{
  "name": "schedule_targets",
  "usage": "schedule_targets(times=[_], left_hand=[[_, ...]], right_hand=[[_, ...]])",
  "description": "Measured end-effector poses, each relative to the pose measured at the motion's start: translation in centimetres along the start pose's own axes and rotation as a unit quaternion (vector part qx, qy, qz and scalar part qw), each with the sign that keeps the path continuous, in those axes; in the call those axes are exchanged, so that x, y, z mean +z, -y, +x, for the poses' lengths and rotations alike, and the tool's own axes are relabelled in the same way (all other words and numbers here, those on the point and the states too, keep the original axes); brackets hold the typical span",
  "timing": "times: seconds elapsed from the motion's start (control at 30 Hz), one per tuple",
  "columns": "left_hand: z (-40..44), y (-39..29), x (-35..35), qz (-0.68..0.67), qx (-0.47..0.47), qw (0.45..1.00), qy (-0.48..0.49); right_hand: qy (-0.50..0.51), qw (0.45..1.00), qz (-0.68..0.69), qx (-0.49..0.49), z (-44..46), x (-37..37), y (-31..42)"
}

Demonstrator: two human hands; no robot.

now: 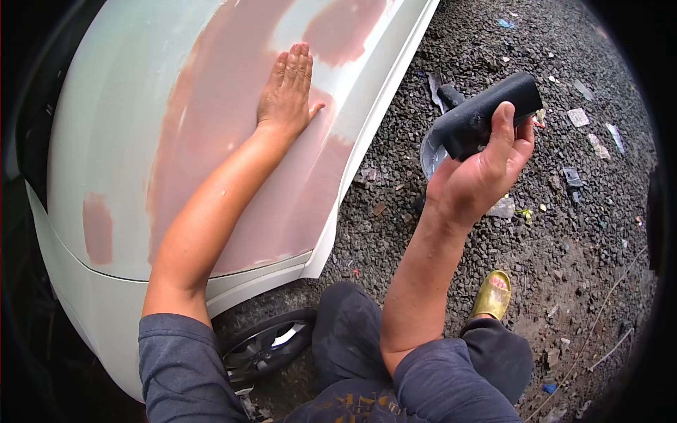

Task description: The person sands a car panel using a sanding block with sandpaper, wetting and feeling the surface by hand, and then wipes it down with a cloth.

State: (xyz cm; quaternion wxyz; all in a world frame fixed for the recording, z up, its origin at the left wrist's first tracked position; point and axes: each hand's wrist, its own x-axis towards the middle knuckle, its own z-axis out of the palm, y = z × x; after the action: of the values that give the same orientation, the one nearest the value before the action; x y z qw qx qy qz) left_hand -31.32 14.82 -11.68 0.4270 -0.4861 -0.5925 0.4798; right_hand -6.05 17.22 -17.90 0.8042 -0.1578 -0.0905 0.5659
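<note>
My left hand (285, 92) lies flat on a white car body panel (106, 155), fingers stretched out, over a large patch of pinkish-brown filler (204, 148). Smaller patches of the same colour show near the top and at the lower left of the panel. Held up over the gravel, my right hand (483, 158) is wrapped round a dark, block-like object (486, 116). Behind that object, a round grey rim (430, 156) is partly visible, mostly hidden by it.
Below the panel is a wheel (264, 345) with a dark tyre. Grey gravel (395, 247) with scattered litter covers the ground at the right. A foot in a yellow-green slipper (491, 296) stands there. A thin wire or stick lies at the lower right.
</note>
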Motion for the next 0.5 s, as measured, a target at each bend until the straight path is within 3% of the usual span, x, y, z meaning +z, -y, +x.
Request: schedule_targets(times=[0.33,0.43,0.5], left_hand=[[-2.5,-1.6,0.9,-0.061,0.067,0.996,0.009],[0.0,2.1,0.2,-0.011,0.043,0.999,-0.007],[3.3,6.0,-0.4,-0.011,-0.048,0.997,-0.053]], right_hand=[[-0.011,0.999,0.038,0.003,1.5,-0.1,1.2],[0.003,1.000,0.020,-0.002,1.9,-0.8,0.2],[0.006,0.999,0.025,0.027,1.8,-1.2,-0.7]])
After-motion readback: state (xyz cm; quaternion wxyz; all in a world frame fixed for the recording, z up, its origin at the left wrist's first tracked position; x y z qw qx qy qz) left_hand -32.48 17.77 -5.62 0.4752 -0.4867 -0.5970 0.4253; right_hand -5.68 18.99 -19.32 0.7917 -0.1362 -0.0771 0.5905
